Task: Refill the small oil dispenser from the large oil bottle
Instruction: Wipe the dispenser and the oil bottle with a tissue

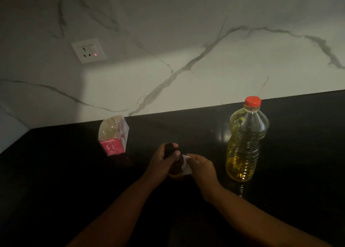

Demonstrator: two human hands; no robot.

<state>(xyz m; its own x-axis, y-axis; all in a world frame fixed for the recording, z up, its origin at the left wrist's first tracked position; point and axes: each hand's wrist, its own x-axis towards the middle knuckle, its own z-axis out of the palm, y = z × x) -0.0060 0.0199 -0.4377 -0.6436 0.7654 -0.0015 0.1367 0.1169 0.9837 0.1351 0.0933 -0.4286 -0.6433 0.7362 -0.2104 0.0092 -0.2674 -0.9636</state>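
Glossy black stone-like countertop (298,134), mirroring light beside the tall clear ribbed plastic oil bottle (244,146). Smooth red plastic screw cap (253,101) on top. White marble-look wall panel (186,41) with grey veins, smooth, faint sheen. White plastic wall socket (88,50), smooth. Pink-and-white cardboard box (113,136) with clear shiny plastic front. Small dark glossy dispenser (176,164), white paper-like label.

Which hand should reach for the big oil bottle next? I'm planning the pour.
Probably the right hand: the oil bottle stands, capped, just to its right on the counter, nothing between. The left hand grips the top of the dispenser and sits farther away.
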